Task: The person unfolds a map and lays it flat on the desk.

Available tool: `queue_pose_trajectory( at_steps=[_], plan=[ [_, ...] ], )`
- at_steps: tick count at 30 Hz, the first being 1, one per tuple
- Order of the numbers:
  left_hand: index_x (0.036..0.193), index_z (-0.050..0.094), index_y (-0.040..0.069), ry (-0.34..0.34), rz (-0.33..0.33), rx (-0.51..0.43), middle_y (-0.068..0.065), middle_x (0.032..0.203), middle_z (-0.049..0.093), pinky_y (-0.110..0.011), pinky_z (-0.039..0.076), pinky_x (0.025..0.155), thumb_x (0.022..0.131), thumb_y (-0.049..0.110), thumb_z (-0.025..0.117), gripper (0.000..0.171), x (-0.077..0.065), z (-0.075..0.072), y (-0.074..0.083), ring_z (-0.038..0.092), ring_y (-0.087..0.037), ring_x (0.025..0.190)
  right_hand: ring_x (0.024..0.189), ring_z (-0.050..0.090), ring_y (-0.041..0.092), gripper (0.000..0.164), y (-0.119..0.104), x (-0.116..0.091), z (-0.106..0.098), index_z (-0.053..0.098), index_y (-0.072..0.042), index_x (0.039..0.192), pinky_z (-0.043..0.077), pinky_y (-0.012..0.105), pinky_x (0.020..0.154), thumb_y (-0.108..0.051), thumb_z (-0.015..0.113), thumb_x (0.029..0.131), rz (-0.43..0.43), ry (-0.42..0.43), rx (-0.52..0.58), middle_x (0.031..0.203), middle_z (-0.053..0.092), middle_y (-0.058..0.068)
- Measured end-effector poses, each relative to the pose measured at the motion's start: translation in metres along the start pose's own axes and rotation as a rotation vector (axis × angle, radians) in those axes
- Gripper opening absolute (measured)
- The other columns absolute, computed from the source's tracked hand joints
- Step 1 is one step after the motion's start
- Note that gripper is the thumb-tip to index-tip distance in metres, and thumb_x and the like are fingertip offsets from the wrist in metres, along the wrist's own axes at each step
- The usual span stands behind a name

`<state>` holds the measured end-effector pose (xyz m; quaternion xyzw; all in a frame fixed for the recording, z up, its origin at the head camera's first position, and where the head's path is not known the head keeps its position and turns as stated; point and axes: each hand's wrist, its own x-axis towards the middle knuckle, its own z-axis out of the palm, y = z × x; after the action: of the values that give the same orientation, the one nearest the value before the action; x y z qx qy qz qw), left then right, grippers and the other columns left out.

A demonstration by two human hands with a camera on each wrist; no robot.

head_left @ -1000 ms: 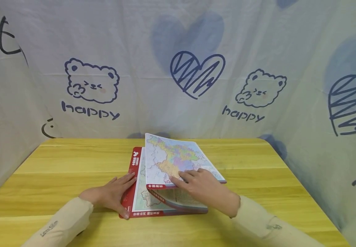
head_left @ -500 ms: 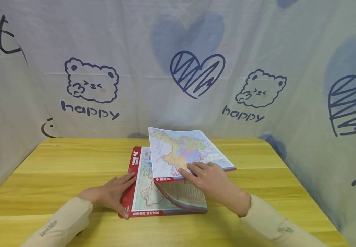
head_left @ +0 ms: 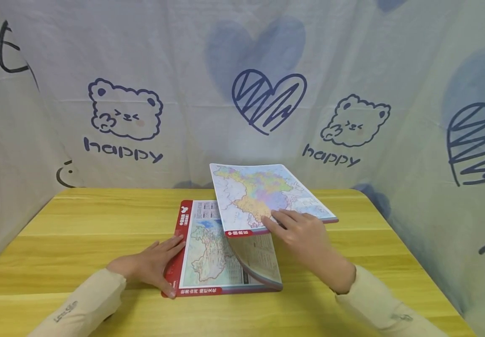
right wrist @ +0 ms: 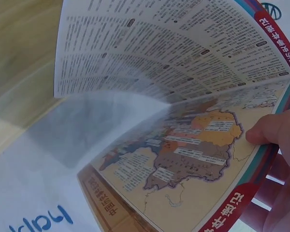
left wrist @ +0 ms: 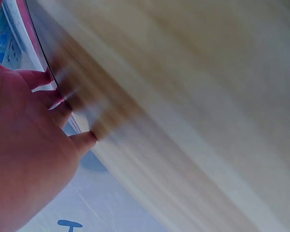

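A folding map point(head_left: 208, 267) with a red left border lies partly unfolded on the wooden table. My left hand point(head_left: 149, 264) rests on that red border with its fingers spread, holding the sheet down. In the left wrist view its fingertips reach the sheet's edge. My right hand point(head_left: 309, 238) pinches the near edge of a raised panel with a coloured political map point(head_left: 263, 192). In the right wrist view the thumb point(right wrist: 263, 129) presses the panel's inner face, a brown and orange map point(right wrist: 198, 145), with the fingers behind. A text-covered panel point(right wrist: 159, 48) curves away from it at a crease.
Yellow wood-grain table point(head_left: 99, 224) surrounds the map. White cloth point(head_left: 196, 70) printed with bears and hearts hangs behind the table and along both sides. The raised panel overlaps the table's far edge in the head view.
My right hand has moved right and away from me, lifting the political-map panel further. More of the lower map sheet shows beneath it. The left hand has stayed put.
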<state>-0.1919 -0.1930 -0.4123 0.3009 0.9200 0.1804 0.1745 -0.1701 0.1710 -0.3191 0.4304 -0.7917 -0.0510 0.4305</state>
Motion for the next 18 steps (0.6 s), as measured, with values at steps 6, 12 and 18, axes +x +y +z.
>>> queue_pose_trajectory(
  at_steps=[6,12,18],
  plan=[
    [0.149,0.023,-0.007,-0.005,-0.002,-0.023,-0.026,0.156,0.012,-0.065,0.012,0.109,0.065,0.061,0.081,0.122,0.001,0.000,-0.001,0.012,-0.046,0.141,0.075,0.070,0.029,0.030,0.011,-0.004,-0.006,0.074,-0.006,0.101,0.057,0.039,0.056,-0.013,0.045,0.103,0.038,0.114,0.031,0.092,0.072,0.014],
    [0.149,0.023,-0.007,-0.009,-0.006,-0.041,-0.026,0.157,0.011,-0.064,0.011,0.110,0.065,0.061,0.081,0.123,0.001,0.000,-0.003,0.011,-0.045,0.142,0.072,0.070,0.031,0.016,0.020,-0.009,-0.012,0.074,-0.004,0.100,0.057,0.041,0.055,-0.002,0.068,0.086,0.076,0.124,0.038,0.091,0.072,0.015],
    [0.150,0.022,-0.007,-0.011,-0.008,-0.049,-0.026,0.157,0.010,-0.064,0.010,0.111,0.065,0.060,0.081,0.123,0.001,0.000,-0.003,0.010,-0.045,0.142,0.073,0.070,0.030,0.033,0.029,-0.014,-0.017,0.075,-0.001,0.099,0.057,0.040,0.057,0.002,0.085,0.067,0.144,0.087,0.054,0.090,0.073,0.013]
  ],
)
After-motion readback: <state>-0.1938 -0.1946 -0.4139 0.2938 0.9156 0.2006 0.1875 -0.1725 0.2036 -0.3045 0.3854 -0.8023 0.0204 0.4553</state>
